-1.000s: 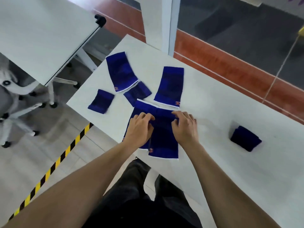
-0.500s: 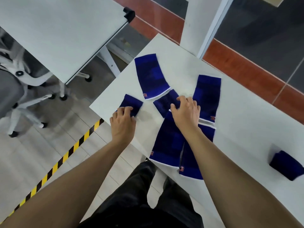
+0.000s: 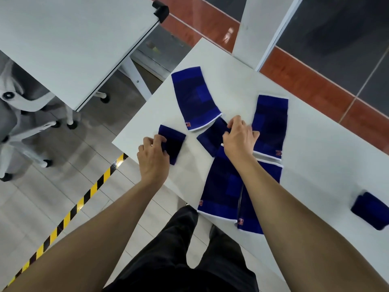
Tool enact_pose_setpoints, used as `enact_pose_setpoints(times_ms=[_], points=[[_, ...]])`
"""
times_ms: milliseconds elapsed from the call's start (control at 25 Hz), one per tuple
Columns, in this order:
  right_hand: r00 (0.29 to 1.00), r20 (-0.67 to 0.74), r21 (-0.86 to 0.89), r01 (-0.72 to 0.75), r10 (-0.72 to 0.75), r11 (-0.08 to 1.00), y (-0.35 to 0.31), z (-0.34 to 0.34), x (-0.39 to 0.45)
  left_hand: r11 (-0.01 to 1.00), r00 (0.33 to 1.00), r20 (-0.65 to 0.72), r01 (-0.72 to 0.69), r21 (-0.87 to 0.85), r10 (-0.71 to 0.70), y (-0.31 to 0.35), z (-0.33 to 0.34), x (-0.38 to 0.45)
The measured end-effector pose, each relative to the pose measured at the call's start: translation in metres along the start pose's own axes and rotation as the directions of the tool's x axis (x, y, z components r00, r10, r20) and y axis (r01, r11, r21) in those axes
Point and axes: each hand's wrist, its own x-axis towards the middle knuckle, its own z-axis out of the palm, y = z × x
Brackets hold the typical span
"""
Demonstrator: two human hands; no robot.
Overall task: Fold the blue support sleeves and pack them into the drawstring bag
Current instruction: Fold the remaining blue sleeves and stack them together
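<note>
Several blue support sleeves lie on the white table (image 3: 315, 165). My left hand (image 3: 152, 157) pinches the near edge of a small blue sleeve (image 3: 174, 144) by the table's left corner. My right hand (image 3: 240, 138) grips another small blue sleeve (image 3: 210, 140) in the middle. Two long sleeves (image 3: 221, 186) lie overlapped under my right forearm, hanging over the near edge. Farther back lie a long curved sleeve (image 3: 195, 98) and a straight one (image 3: 270, 125). A folded dark blue piece (image 3: 371, 209) sits at the far right. No drawstring bag shows clearly.
A second white table (image 3: 73, 45) stands to the left across a gap. An office chair base (image 3: 25, 127) is at the far left. Yellow-black floor tape (image 3: 80, 199) runs below the table corner. A white pillar (image 3: 259, 28) stands behind the table.
Both hands left the long sleeves near the front edge. My left hand reached to the small sleeve at the left corner and took hold; my right hand closed on the middle small sleeve.
</note>
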Motion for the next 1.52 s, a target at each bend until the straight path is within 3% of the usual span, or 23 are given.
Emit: enact_pose_setpoints(times_ms=[120,280,680,1040,1240,1360,1520], points=[[0.996,-0.035,0.266,0.085,-0.079,0.960,-0.003,-0.015,-0.010,0.978,0.993,-0.050,-0.111,-0.174,0.104,0.011,-0.005,-0.005],[0.996,-0.088,0.524,0.047,-0.001,0.850,-0.006,-0.043,-0.022,0.923,0.963,-0.122,-0.267,-0.277,0.242,0.042,-0.018,-0.008],[0.921,-0.117,0.715,-0.182,0.371,0.675,0.076,-0.087,-0.078,0.810,0.874,-0.127,-0.483,-0.333,0.469,0.114,-0.001,-0.056],[0.827,-0.045,0.698,-0.375,0.560,0.610,0.204,-0.100,-0.175,0.741,0.781,-0.063,-0.612,-0.274,0.622,0.166,0.056,-0.169],[0.890,-0.059,0.530,-0.356,0.453,0.770,0.270,-0.102,-0.211,0.689,0.707,-0.047,-0.700,-0.187,0.706,0.178,0.090,-0.229],[0.902,-0.158,0.253,-0.356,0.402,0.899,0.292,-0.096,-0.227,0.655,0.664,-0.031,-0.743,-0.134,0.747,0.175,0.110,-0.254],[0.959,-0.184,0.046,-0.211,0.216,0.976,0.303,-0.074,-0.267,0.645,0.647,-0.002,-0.760,-0.081,0.762,0.171,0.130,-0.282]])
